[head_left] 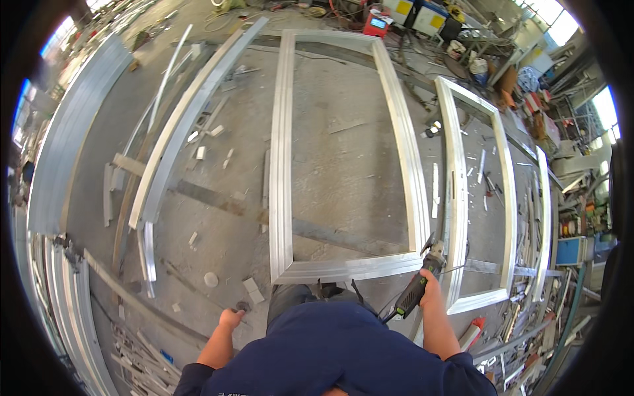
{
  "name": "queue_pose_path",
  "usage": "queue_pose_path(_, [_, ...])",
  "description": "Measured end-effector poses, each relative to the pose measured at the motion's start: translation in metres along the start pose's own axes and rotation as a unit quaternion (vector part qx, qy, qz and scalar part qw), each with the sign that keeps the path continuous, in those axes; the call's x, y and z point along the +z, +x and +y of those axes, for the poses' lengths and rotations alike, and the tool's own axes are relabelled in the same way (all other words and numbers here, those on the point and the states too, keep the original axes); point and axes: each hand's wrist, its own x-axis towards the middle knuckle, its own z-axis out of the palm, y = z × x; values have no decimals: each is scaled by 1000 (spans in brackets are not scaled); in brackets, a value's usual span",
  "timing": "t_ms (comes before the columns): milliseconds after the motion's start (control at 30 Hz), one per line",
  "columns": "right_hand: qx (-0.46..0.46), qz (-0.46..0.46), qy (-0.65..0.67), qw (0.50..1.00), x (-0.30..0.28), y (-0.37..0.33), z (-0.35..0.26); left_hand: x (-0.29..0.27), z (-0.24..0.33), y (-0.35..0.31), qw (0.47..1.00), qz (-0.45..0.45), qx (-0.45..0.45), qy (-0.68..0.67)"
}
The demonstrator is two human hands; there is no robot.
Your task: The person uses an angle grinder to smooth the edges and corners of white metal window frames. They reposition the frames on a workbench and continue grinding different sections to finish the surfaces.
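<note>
My right hand (430, 290) is wrapped round the dark body of an angle grinder (411, 297) with green marks. The grinder's metal head and disc stand at the near right corner of a large silver metal frame (282, 152); I cannot tell whether the disc touches it. Down at my left side, my left hand (231, 318) is closed on a small grey roundish thing (243, 306), too small to name. The large frame lies in front of my body, its near bar (356, 268) just ahead of my legs.
A second, narrower metal frame (457, 191) lies to the right. Long metal profiles (191, 125) and a stack of wide grey panels (79, 125) occupy the left. Offcuts litter the floor. A red machine with a screen (376, 25) stands at the back.
</note>
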Motion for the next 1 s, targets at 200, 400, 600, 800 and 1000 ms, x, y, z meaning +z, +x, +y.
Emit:
queue_pose_path(200, [-20,81,-66,994,-60,-16,33,-25,144,67,993,-22,97,-69])
queue_pose_path(400, [-33,12,-128,991,-40,-35,62,-16,201,59,983,-86,162,-1])
queue_pose_path(600, [-23,-74,-119,990,-49,-15,79,-52,253,44,926,-14,293,237])
queue_pose_path(800, [32,-120,-172,977,-46,-4,70,-132,459,-22,824,154,447,310])
queue_pose_path(1000, [6,-129,-237,963,-37,-3,54,-217,579,-166,766,323,527,180])
